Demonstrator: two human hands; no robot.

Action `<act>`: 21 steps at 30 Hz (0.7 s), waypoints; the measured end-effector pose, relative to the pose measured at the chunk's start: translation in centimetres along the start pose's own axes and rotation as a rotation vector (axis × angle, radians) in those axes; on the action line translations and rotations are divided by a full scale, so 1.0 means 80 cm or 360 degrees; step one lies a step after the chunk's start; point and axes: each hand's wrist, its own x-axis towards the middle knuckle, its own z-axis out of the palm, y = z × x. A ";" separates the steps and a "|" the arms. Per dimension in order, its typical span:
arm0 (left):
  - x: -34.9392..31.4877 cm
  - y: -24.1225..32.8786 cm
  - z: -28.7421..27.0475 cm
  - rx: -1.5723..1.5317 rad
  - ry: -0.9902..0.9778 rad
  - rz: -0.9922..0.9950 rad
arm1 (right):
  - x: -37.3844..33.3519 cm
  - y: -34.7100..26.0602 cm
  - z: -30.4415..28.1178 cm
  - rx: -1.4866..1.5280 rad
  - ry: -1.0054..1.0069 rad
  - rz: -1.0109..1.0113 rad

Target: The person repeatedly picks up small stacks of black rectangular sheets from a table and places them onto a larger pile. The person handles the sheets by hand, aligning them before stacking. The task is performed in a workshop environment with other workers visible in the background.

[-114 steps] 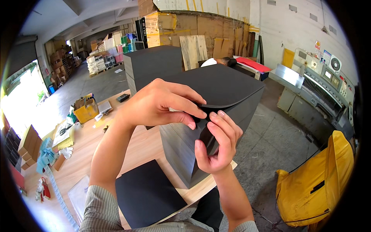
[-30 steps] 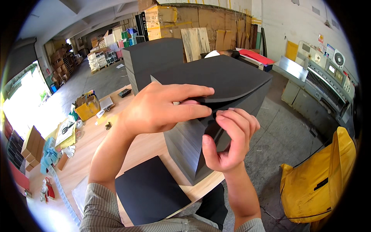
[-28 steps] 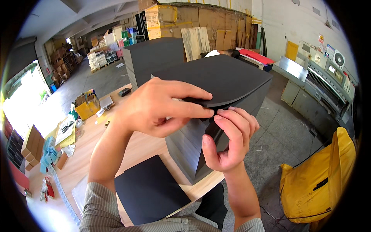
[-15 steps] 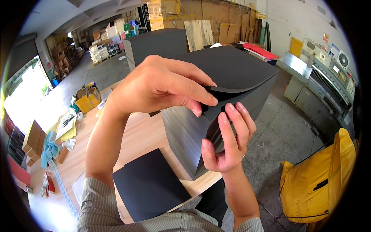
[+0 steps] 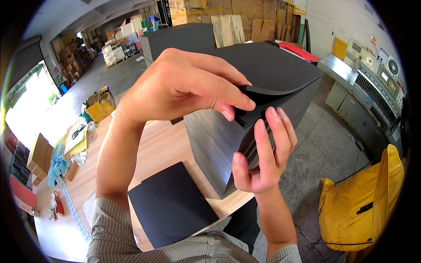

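A tall stack of black card sheets (image 5: 208, 144) stands at the table's edge in front of me. My left hand (image 5: 188, 85) reaches over its near corner, fingers bent and closed around the raised corner of the top black sheets (image 5: 280, 70). Under that curled corner a dark gap shows. Just below, my right hand (image 5: 269, 149) is held palm up beside the stack's near edge, thumb and fingers apart with nothing seen in them. Whether its fingertips touch the stack is hard to tell. A smaller black pile (image 5: 173, 206) lies flat on the wooden table (image 5: 164, 147) near my body.
Another black stack (image 5: 180, 39) stands behind. Scissors (image 5: 79, 131), a yellow bin (image 5: 101, 107), white gloves (image 5: 79, 158) and cardboard boxes (image 5: 39, 153) are at the left. On the right are a yellow bag-like cover (image 5: 351, 210) and a grey machine (image 5: 368, 87).
The view has shifted slightly. Both hands sit a little farther right against the stack's corner, and the gap under the lifted sheets looks somewhat wider. The left hand keeps its hold.
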 end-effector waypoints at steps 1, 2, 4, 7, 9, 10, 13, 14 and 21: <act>0.000 0.000 0.000 -0.0004 0.0002 -0.0006 | 0.000 0.000 0.000 0.0001 0.0003 0.0000; 0.000 0.000 0.001 -0.0009 0.0004 -0.0012 | -0.001 0.000 0.000 -0.0001 0.0000 0.0003; 0.000 0.000 0.001 0.0019 0.0004 0.0022 | -0.001 0.000 0.000 -0.0004 -0.0006 0.0007; 0.000 0.000 0.001 0.0024 0.0002 0.0045 | 0.000 -0.002 -0.001 -0.0004 -0.0018 0.0014; 0.000 -0.001 0.001 0.0024 0.0002 0.0050 | 0.000 -0.001 -0.001 -0.0002 -0.0018 0.0014; 0.000 -0.001 0.000 0.0029 0.0001 0.0052 | 0.000 -0.001 -0.001 0.0000 -0.0016 0.0014; -0.001 -0.002 -0.001 0.0051 -0.0008 0.0069 | 0.000 -0.002 -0.001 0.0010 -0.0015 0.0018; -0.001 -0.003 -0.001 0.0058 -0.0012 0.0078 | 0.000 -0.002 -0.001 0.0011 -0.0015 0.0019; -0.001 -0.005 0.000 0.0078 -0.0001 0.0097 | 0.000 -0.002 0.000 -0.0005 -0.0019 0.0026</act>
